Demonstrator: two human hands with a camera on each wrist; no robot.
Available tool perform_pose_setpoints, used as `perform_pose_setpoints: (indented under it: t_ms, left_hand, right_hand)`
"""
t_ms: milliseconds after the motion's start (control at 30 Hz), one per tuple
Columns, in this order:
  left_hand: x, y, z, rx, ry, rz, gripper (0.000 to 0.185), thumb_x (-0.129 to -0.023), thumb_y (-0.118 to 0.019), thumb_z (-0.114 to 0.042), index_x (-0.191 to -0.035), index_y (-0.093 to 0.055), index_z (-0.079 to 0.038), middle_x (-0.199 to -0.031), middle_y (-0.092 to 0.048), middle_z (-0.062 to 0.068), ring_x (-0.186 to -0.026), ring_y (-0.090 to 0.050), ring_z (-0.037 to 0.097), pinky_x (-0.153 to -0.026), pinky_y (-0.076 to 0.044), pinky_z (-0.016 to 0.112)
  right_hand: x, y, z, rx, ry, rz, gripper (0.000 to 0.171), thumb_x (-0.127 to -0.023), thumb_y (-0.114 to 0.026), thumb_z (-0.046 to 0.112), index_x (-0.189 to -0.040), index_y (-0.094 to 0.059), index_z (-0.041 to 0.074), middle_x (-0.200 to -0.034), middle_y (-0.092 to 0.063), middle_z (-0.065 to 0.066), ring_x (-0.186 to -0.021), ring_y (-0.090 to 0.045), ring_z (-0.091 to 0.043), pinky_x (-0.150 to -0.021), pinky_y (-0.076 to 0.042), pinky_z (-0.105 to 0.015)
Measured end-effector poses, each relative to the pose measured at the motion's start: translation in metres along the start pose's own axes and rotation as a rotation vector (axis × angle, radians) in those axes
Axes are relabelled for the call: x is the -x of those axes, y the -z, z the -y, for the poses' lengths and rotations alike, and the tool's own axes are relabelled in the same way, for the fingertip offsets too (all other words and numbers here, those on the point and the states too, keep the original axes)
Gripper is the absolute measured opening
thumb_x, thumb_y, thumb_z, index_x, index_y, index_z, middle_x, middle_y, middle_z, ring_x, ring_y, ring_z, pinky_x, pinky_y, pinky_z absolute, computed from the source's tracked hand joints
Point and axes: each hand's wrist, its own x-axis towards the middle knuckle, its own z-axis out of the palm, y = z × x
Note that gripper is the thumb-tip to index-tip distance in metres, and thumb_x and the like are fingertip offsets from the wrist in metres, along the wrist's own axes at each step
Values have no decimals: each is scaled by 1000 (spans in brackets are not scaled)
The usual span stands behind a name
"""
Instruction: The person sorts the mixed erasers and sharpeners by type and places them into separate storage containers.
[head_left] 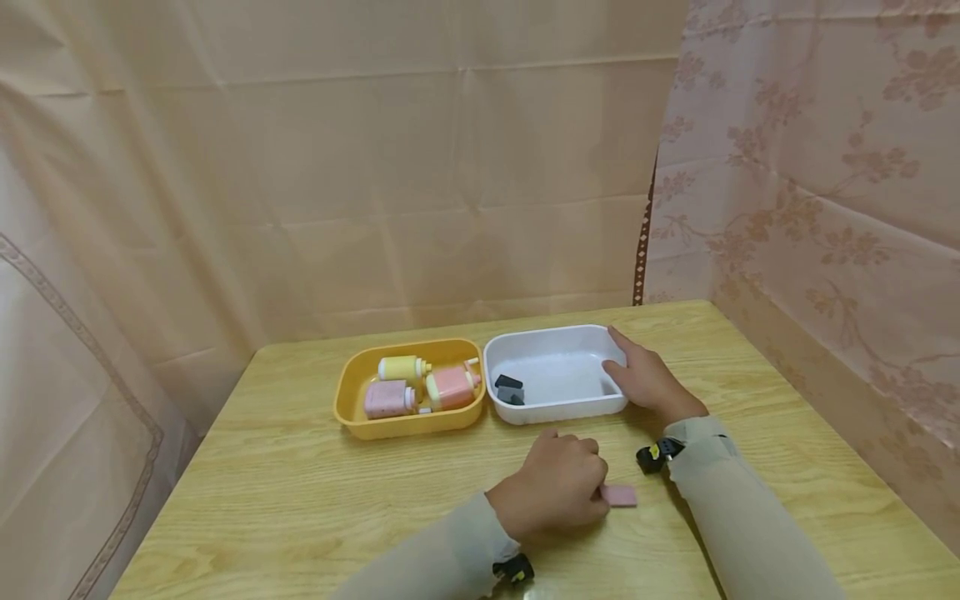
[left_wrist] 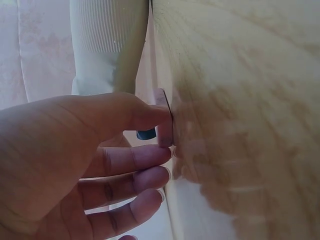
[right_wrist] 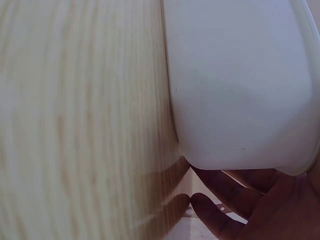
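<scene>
My left hand [head_left: 558, 483] is low over the table in front of the white tray [head_left: 555, 414]. Its thumb and index finger pinch a small flat pink rectangular piece [head_left: 620, 496], which lies at the table surface. In the left wrist view the thumb covers part of the pink piece [left_wrist: 162, 135], and the other fingers are bent beside it. At the tray's right end, my right hand [head_left: 648, 379] grips the wall, thumb over the rim and fingers outside. Small black and grey blocks [head_left: 510, 390] lie in the tray's left end.
Left of the white tray, almost touching it, stands a yellow tray [head_left: 405, 429]. Inside lie a yellow bottle [head_left: 399, 367], a lilac bottle [head_left: 386, 399] and a pink-and-cream bottle [head_left: 452, 387]. Beige curtain [head_left: 450, 167] hangs behind the wooden table [head_left: 300, 500], flowered cloth [head_left: 825, 208] at right.
</scene>
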Motion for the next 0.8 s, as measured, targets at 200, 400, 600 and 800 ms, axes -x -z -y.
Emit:
perform_pose_setpoints:
  t_ms: [200,400,600,800]
  left_hand:
    - [0,2,-1,-13,-30,8,27,-88,-75,-48,-70,-62,-34,-76,-52,-15,-64,-49,5,-67,-39,32]
    - [0,3,-1,15,-53,-9,20,-89,-75,-40,-72,-65,-34,-77,-53,-16,-66,-48,3,-69,-38,31]
    - [3,7,2,56,-50,-41,16,-88,-75,-35,-73,-67,-34,-77,-52,-16,-67,-47,4,-72,-38,32]
    - [4,9,7,28,-29,-49,9,-89,-74,-38,-81,-72,-35,-82,-55,-17,-72,-51,5,-76,-41,32]
  right_hand:
    - [1,0,0,0,3,-4,73,-108,-46,33,-168,-8,15,-169,-21,-24,-154,-26,-47,-120,-25,-66]
    - [0,0,0,-6,-2,2,73,-108,-46,33,-168,-6,17,-170,-19,-23,-154,-25,-46,-120,-25,-66]
    - [0,0,0,-13,0,1,73,-108,-46,32,-168,-6,17,-169,-20,-24,-153,-27,-46,-119,-27,-66]
    - [0,0,0,-8,6,-3,73,-108,-47,31,-168,-8,15,-169,-21,-25,-153,-27,-48,-119,-26,-66]
